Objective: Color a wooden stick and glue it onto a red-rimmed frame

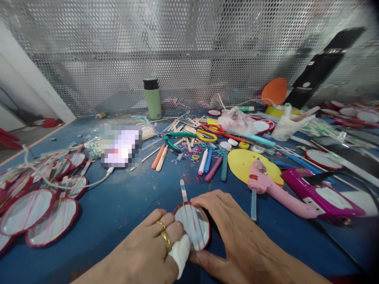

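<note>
Left hand (156,240): two gold rings, white wrap at the thumb; fingers curled in at the disc's left side, though I cannot tell what its grip pinches.
Right hand (231,232): grip curved around the disc's right side, thumb at the near rim, index finger at the far rim.
Disc: round, red-rimmed, whitish (194,228), between both hands on the near side of the blue bench (124,221); its banded flat stick (183,190) points to the far edge.
Finished-looking pile: similar red-rimmed discs (53,221), overlapping towards the left edge.
Glue gun: pink plastic (286,197), right of the hands, its nozzle end over a yellow oval sheet (238,165).
Markers: four capped coloured pens (208,159), beyond the disc.
Flask: pale green cylinder, black lid (153,102), upright near the far edge.
</note>
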`<state>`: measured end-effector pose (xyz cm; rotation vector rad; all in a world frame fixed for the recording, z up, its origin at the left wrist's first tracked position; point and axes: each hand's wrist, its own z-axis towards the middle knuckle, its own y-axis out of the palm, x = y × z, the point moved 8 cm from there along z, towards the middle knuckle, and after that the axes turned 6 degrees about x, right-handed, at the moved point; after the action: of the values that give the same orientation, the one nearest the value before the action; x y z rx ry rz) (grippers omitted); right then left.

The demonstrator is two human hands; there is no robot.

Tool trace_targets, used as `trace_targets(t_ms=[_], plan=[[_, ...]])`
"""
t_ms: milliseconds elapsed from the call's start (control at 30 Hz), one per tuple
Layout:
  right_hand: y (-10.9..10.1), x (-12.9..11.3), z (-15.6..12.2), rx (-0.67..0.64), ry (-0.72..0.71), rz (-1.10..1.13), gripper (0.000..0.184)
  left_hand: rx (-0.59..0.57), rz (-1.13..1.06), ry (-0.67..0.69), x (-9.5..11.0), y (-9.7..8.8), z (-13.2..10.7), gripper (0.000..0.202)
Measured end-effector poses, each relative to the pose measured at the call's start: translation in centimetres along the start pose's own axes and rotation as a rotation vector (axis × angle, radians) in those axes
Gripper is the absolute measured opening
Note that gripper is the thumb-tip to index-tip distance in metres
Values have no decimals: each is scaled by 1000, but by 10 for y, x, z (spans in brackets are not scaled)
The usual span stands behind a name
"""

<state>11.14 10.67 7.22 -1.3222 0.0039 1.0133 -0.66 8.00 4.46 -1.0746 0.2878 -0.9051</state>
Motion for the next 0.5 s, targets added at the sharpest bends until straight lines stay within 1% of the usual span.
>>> trace_targets(t_ms=[167,300,433,500], plan=[[1,0,-3,-7,4,-12,35,31,-41,-69,-4,-4,0,24],[1,1,-4,-3,-6,-33,38,8,-54,-137,-6,-7,0,21],[4,3,-4,-28,-3,-37,42,-12,-52,-121,-3,-15,2,22],[5,4,-4,-33,3,-31,42,21,-38,-97,-2,-20,3,24]])
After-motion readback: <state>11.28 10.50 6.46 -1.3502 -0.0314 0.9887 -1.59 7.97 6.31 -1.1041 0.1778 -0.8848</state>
